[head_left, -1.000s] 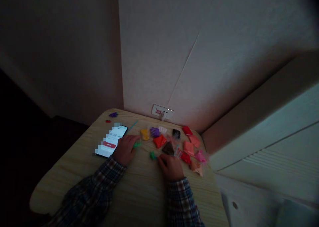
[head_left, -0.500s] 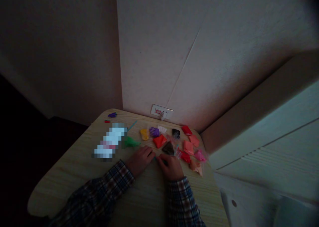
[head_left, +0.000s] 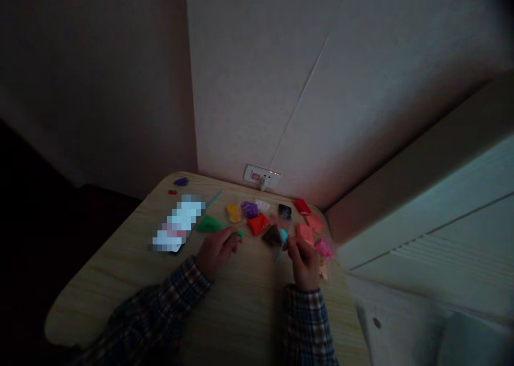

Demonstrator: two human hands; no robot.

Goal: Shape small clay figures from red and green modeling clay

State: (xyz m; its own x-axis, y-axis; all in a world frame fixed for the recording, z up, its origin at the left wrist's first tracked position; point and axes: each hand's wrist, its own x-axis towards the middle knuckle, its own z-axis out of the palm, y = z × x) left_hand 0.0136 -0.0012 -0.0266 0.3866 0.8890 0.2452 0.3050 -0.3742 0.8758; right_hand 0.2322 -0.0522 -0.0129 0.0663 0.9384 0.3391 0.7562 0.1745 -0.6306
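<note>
My left hand (head_left: 217,249) is raised over the table with its fingers closed on a small green clay piece (head_left: 240,234). Just beyond it lies a green clay packet (head_left: 209,224). My right hand (head_left: 303,259) pinches a light-blue modelling tool (head_left: 284,236), whose thin end points down toward the tabletop. Partly behind that tool is a dark brown clay packet (head_left: 271,236). A pink-orange packet (head_left: 305,234) sits close past my right fingers, and a peach one (head_left: 323,269) is partly covered by the hand.
Several clay packets, among them a yellow one (head_left: 233,213), a purple one (head_left: 249,209) and a black one (head_left: 285,211), lie along the table's back. A phone (head_left: 180,225) with a blurred screen is at left. Behind it are a purple figure (head_left: 181,181) and a wall socket (head_left: 262,177).
My hands have moved apart. The left now shows the green clay piece at its fingertips; the right has shifted rightward with the light-blue tool, which was mostly hidden before.
</note>
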